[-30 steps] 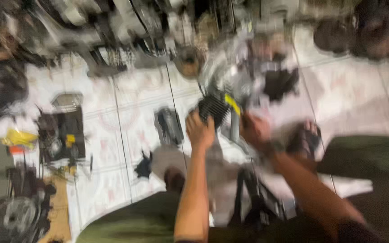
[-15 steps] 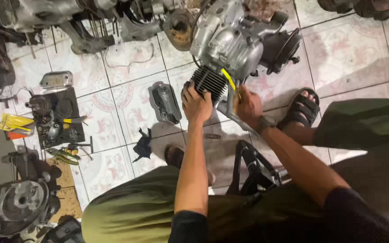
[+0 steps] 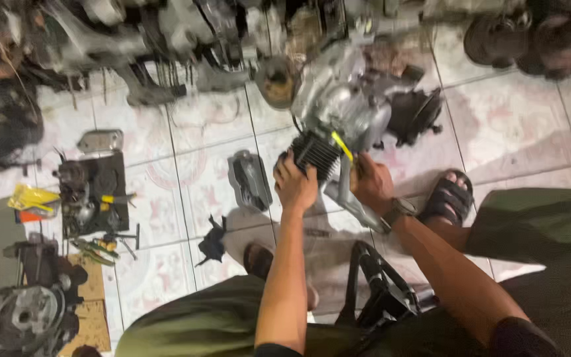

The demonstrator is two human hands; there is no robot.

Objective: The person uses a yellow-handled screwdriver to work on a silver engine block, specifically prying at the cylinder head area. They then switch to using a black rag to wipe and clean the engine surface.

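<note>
- L hand [image 3: 295, 187] gripped black finned cylinder [image 3: 316, 156] of engine [image 3: 345, 109], on tiled floor [image 3: 517, 132].
- R hand [image 3: 371, 185] pinched yellow-handled tool [image 3: 342, 147] just beside cylinder.
- Grey cover [image 3: 249, 180] lay near L hand.

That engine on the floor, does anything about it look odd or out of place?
Yes. The engine lies stripped on the tiled floor with a loose cover beside it. A yellow strip sticks out by the finned cylinder, which the left hand holds.

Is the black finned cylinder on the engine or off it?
On, as far as shows: the finned cylinder sits against the grey engine, left hand gripping it. Whether it is bolted, cannot tell.
</note>
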